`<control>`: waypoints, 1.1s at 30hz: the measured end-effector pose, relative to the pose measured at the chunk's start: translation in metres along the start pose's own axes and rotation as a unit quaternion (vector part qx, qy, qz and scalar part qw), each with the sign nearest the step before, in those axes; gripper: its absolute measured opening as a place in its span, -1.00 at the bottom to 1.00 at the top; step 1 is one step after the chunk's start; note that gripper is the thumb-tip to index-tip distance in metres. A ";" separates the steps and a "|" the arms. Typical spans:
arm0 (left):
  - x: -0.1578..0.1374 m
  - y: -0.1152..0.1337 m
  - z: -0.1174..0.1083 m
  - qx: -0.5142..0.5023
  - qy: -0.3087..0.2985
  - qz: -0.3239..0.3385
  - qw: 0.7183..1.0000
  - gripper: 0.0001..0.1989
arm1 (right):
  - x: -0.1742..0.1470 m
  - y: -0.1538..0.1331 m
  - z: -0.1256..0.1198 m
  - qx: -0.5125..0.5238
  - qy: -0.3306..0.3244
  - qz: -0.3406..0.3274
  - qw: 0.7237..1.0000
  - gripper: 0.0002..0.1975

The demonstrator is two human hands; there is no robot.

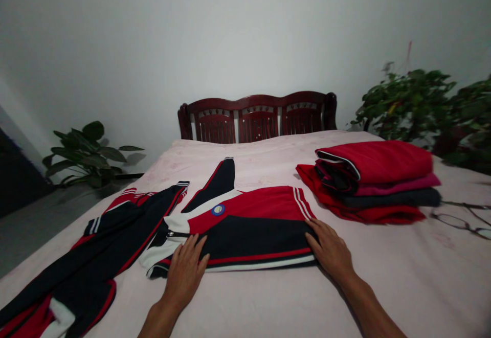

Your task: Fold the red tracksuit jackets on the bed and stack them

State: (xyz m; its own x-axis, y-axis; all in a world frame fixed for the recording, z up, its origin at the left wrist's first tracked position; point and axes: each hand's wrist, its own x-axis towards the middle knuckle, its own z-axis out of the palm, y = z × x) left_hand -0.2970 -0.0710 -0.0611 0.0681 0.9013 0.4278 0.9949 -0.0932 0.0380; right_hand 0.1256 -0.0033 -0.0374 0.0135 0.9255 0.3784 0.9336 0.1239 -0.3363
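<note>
The left hand [186, 271] lay flat and open in the lower middle of the frame, fingers spread over the near left end of a jacket [245, 225], where the white collar and zip sat. The right hand [330, 251] was open too, palm down, its fingertips pressed on the jacket's near right corner. Neither hand gripped anything; both seemed to pin the cloth flat, as one would to smooth a fold and keep its edges square.

The jacket, red and dark navy with white stripes and a round blue badge, lay partly folded at the centre of the frame on a bed [402, 276] under a pale pink sheet. One dark sleeve [222, 177] stretched away toward the headboard [257, 118], not yet tucked in.

At the lower left a pair of trousers [95, 256] in the same colours lay loose and crumpled, just beside the jacket. At the right, well apart from the hands, stood a neat stack of folded clothes [376, 182], red, pink and dark. Further right lay a pair of glasses [460, 220]. Leafy plants [418, 103] stood beyond the bed's far corners.
</note>
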 end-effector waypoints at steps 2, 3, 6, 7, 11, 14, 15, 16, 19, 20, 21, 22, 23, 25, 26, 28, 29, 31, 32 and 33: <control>0.000 0.000 -0.001 -0.001 -0.004 -0.002 1.000 -0.53 | 0.000 0.000 0.000 0.000 0.002 -0.001 1.000 -0.54; 0.000 0.001 -0.002 -0.001 -0.006 -0.004 1.000 -0.53 | 0.000 0.000 0.000 0.000 0.002 -0.002 1.000 -0.54; 0.000 0.001 -0.003 -0.001 -0.014 -0.007 1.000 -0.53 | 0.001 0.001 0.001 0.000 0.002 -0.008 1.000 -0.54; 0.000 0.001 -0.003 -0.001 -0.016 -0.006 1.000 -0.52 | 0.001 0.001 0.001 0.000 0.003 -0.010 1.000 -0.54; 0.000 0.001 -0.003 0.002 -0.012 -0.006 1.000 -0.52 | 0.001 0.002 0.001 0.001 0.003 -0.008 1.000 -0.55; 0.000 0.002 -0.003 0.002 -0.012 -0.005 1.000 -0.52 | 0.000 0.001 0.000 0.002 0.000 -0.006 1.000 -0.55; 0.000 0.002 -0.003 0.001 -0.013 -0.004 1.000 -0.53 | 0.000 0.000 0.000 0.003 0.000 -0.005 1.000 -0.55; 0.001 0.002 -0.004 0.001 -0.012 -0.004 1.000 -0.53 | 0.000 0.000 -0.001 0.002 0.000 -0.005 1.000 -0.55; 0.001 0.002 -0.004 0.002 -0.009 -0.003 1.000 -0.53 | 0.000 0.000 -0.001 0.000 0.001 -0.003 1.000 -0.55; 0.000 0.002 -0.004 0.004 -0.008 -0.002 1.000 -0.53 | 0.000 0.000 -0.001 -0.001 0.001 -0.003 1.000 -0.55; 0.000 0.002 -0.004 0.006 -0.008 -0.001 1.000 -0.53 | 0.000 0.000 0.000 0.000 0.002 -0.005 1.000 -0.55; 0.000 0.002 -0.004 0.008 -0.008 -0.001 1.000 -0.53 | 0.000 0.000 0.000 0.001 0.003 -0.006 1.000 -0.55; 0.000 0.002 -0.004 0.010 -0.007 -0.002 1.000 -0.53 | 0.000 0.000 0.000 0.002 0.005 -0.008 1.000 -0.55; 0.000 0.001 -0.003 0.009 -0.007 -0.002 1.000 -0.53 | 0.000 0.000 0.000 0.002 0.005 -0.009 1.000 -0.55; 0.000 0.001 -0.003 0.009 -0.007 -0.001 1.000 -0.53 | 0.000 0.000 0.000 0.000 0.004 -0.008 1.000 -0.55; 0.000 0.000 -0.002 0.007 -0.007 0.001 1.000 -0.53 | 0.000 -0.001 -0.001 -0.002 0.000 -0.003 1.000 -0.55; 0.000 0.000 -0.002 0.006 -0.007 0.002 1.000 -0.53 | 0.000 -0.001 -0.001 -0.002 -0.002 -0.001 1.000 -0.55; -0.001 0.000 -0.002 0.005 -0.006 0.001 1.000 -0.53 | 0.000 -0.002 -0.002 0.000 -0.002 0.001 1.000 -0.55; -0.001 0.000 -0.002 0.005 -0.005 0.001 1.000 -0.53 | 0.000 -0.002 -0.002 0.001 0.000 0.001 1.000 -0.55; -0.001 0.000 -0.002 0.004 -0.004 0.001 1.000 -0.53 | 0.000 -0.001 -0.001 0.003 0.002 0.001 1.000 -0.55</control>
State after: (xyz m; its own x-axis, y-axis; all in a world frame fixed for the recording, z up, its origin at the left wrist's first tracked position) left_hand -0.2972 -0.0724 -0.0601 0.0700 0.9045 0.4207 0.9954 -0.0907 0.0294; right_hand 0.1248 -0.0040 -0.0357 0.0170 0.9247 0.3804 0.9316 0.1235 -0.3418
